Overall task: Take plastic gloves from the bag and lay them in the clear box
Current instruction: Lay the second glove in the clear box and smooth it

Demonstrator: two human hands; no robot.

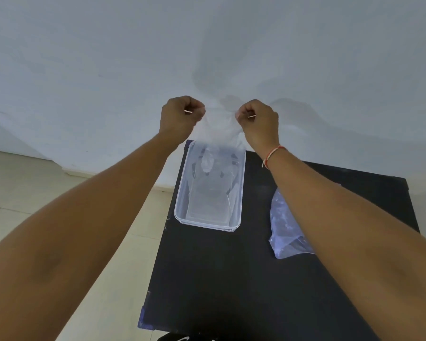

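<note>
A thin clear plastic glove (219,127) hangs stretched between my two raised fists, above the far end of the clear box (241,190). My left hand (181,116) pinches the glove's left edge and my right hand (258,121) pinches its right edge. The glove's lower part drapes down into the box, where more clear plastic lies flat on the bottom. The crumpled plastic bag (284,227) lies on the black table to the right of the box, partly hidden under my right forearm.
The black table (219,279) stands close to a pale wall (207,45). Light floor tiles (35,193) run along its left side. A red thread circles my right wrist (272,153).
</note>
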